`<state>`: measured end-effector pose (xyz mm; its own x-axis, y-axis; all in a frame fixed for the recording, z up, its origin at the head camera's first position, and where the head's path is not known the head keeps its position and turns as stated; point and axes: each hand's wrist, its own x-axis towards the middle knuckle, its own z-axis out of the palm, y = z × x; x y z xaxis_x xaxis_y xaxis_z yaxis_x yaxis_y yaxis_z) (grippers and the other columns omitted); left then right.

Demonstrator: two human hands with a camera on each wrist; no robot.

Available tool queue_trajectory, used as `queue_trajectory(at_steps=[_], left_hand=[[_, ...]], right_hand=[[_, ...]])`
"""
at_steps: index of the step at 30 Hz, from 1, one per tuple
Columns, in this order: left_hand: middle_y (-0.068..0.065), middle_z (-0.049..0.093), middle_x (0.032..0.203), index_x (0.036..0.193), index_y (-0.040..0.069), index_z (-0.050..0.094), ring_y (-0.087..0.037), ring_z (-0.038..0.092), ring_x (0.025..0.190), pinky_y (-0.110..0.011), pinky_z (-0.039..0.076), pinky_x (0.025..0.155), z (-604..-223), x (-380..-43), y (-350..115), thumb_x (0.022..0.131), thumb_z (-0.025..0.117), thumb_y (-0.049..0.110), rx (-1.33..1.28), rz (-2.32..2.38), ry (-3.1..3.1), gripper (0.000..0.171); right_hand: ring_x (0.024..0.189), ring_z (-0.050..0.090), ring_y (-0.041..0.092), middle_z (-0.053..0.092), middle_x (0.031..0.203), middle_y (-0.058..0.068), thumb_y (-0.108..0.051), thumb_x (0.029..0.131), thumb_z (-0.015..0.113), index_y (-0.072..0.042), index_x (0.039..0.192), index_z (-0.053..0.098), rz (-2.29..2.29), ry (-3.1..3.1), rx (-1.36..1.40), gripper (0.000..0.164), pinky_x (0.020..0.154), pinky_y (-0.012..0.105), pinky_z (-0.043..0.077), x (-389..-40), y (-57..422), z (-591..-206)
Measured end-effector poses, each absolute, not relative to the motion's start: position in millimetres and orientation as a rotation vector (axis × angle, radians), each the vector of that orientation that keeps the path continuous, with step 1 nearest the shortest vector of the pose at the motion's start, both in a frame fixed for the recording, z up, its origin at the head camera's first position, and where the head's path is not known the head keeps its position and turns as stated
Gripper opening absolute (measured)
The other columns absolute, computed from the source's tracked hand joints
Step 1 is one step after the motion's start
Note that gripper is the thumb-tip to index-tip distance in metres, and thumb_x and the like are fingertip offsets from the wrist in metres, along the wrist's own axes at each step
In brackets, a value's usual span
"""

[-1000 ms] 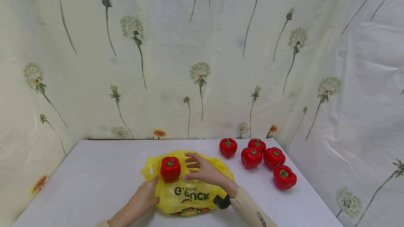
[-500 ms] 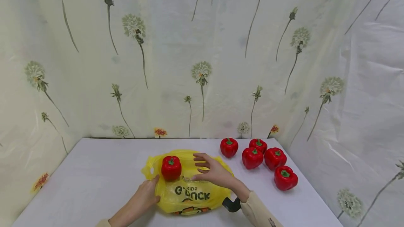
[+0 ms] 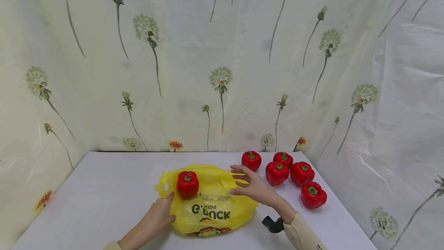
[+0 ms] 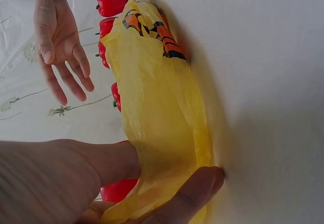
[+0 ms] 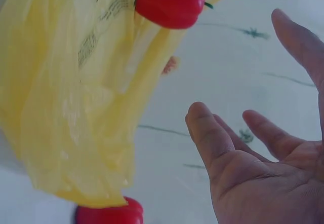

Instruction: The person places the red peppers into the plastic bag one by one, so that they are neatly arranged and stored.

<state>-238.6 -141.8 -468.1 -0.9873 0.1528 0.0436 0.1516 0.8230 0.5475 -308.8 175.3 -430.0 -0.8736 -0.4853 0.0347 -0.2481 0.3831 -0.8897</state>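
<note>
A yellow plastic bag [image 3: 236, 213] with black lettering and an orange print lies on the white table. On its far left part sits a red bell pepper [image 3: 187, 189] with a green stem. My left hand [image 3: 158, 211] grips the bag's left edge, thumb and fingers on either side of the film [image 4: 157, 102]. My right hand [image 3: 254, 187] hovers over the bag's right side with spread fingers and nothing in them. In the right wrist view, that hand [image 5: 263, 173] is apart from the bag and pepper [image 5: 172, 3].
Several more red bell peppers [image 3: 276, 173] stand at the table's back right, one [image 3: 313, 196] nearer the right edge. A flower-printed curtain [image 3: 187, 68] hangs behind the white table [image 3: 104, 188] and along its sides. A black wrist mount [image 3: 273, 225] sits at my right wrist.
My right hand has moved to the right, away from the bell pepper on the bag. The left hand keeps its grip on the bag's edge, and the pepper stays put.
</note>
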Motion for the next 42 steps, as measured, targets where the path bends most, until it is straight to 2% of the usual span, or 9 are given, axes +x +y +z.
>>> queue_trajectory(at_steps=[3, 8, 15, 21, 27, 30, 33, 39, 42], left_hand=[[-0.033, 0.06, 0.121, 0.126, -0.02, 0.05, -0.041, 0.062, 0.107, -0.048, 0.054, 0.085, -467.9, -239.2, -142.0, 0.067, 0.078, -0.007, 0.251, 0.891, 2.996, 0.066], [-0.033, 0.059, 0.122, 0.126, -0.02, 0.05, -0.042, 0.062, 0.108, -0.048, 0.054, 0.085, -468.1, -239.6, -142.8, 0.067, 0.077, -0.007, 0.248, 0.904, 2.99, 0.066], [-0.035, 0.06, 0.118, 0.125, -0.02, 0.05, -0.042, 0.063, 0.105, -0.049, 0.054, 0.084, -469.3, -239.0, -144.3, 0.066, 0.078, -0.007, 0.268, 0.921, 2.989, 0.066], [-0.035, 0.06, 0.119, 0.124, -0.019, 0.051, -0.045, 0.061, 0.106, -0.052, 0.052, 0.086, -466.6, -236.7, -144.2, 0.067, 0.078, -0.005, 0.257, 0.926, 2.998, 0.065], [-0.035, 0.059, 0.12, 0.126, -0.018, 0.051, -0.049, 0.058, 0.109, -0.054, 0.051, 0.088, -458.6, -231.8, -145.6, 0.071, 0.076, 0.0, 0.215, 0.947, 3.039, 0.063], [-0.034, 0.059, 0.121, 0.128, -0.017, 0.049, -0.041, 0.062, 0.103, -0.043, 0.056, 0.076, -452.3, -230.1, -146.0, 0.075, 0.075, 0.003, 0.182, 0.97, 3.039, 0.063], [-0.034, 0.059, 0.122, 0.129, -0.016, 0.049, -0.036, 0.064, 0.099, -0.036, 0.055, 0.068, -447.3, -229.4, -146.0, 0.076, 0.075, 0.005, 0.174, 0.987, 3.05, 0.063], [-0.034, 0.058, 0.123, 0.131, -0.016, 0.048, -0.028, 0.063, 0.086, -0.029, 0.049, 0.056, -438.2, -225.3, -145.0, 0.077, 0.075, 0.007, 0.152, 0.998, 3.069, 0.064], [-0.034, 0.058, 0.122, 0.131, -0.016, 0.047, -0.03, 0.064, 0.087, -0.029, 0.049, 0.056, -434.8, -223.1, -144.2, 0.078, 0.075, 0.008, 0.15, 0.995, 3.078, 0.065]], right_hand=[[0.135, 0.043, 0.033, 0.045, 0.147, 0.005, -0.034, 0.077, 0.079, -0.028, 0.142, 0.042, -1.495, 2.434, -0.646, 0.075, 0.102, 0.047, 0.045, -308.5, 182.7, -427.1], [0.135, 0.044, 0.03, 0.046, 0.146, 0.0, -0.037, 0.075, 0.08, -0.03, 0.14, 0.043, -1.501, 2.479, -0.633, 0.075, 0.101, 0.04, 0.047, -307.2, 194.7, -423.0], [0.134, 0.044, 0.036, 0.046, 0.146, 0.01, -0.034, 0.077, 0.079, -0.02, 0.142, 0.044, -1.51, 2.548, -0.597, 0.075, 0.097, 0.037, 0.049, -306.4, 217.7, -422.0], [0.131, 0.047, 0.037, 0.045, 0.146, 0.012, -0.037, 0.076, 0.079, -0.024, 0.141, 0.043, -1.461, 2.638, -0.493, 0.076, 0.093, 0.035, 0.053, -305.1, 238.4, -418.4], [0.132, 0.044, 0.038, 0.043, 0.147, 0.013, -0.041, 0.074, 0.08, -0.021, 0.145, 0.039, -1.436, 2.743, -0.425, 0.084, 0.089, 0.036, 0.055, -304.4, 259.4, -412.6], [0.133, 0.043, 0.038, 0.042, 0.148, 0.013, -0.041, 0.074, 0.079, -0.021, 0.146, 0.038, -1.437, 2.768, -0.397, 0.085, 0.091, 0.038, 0.054, -304.2, 268.6, -410.4], [0.133, 0.041, 0.04, 0.041, 0.148, 0.015, -0.044, 0.075, 0.078, -0.022, 0.146, 0.036, -1.423, 2.788, -0.373, 0.086, 0.091, 0.042, 0.053, -305.0, 277.5, -409.5], [0.134, 0.039, 0.041, 0.04, 0.149, 0.016, -0.042, 0.078, 0.076, -0.018, 0.148, 0.034, -1.407, 2.834, -0.38, 0.085, 0.093, 0.042, 0.053, -306.5, 294.2, -409.7], [0.134, 0.039, 0.04, 0.039, 0.15, 0.015, -0.044, 0.077, 0.076, -0.019, 0.149, 0.033, -1.384, 2.86, -0.363, 0.087, 0.094, 0.045, 0.052, -306.3, 300.4, -407.9]])
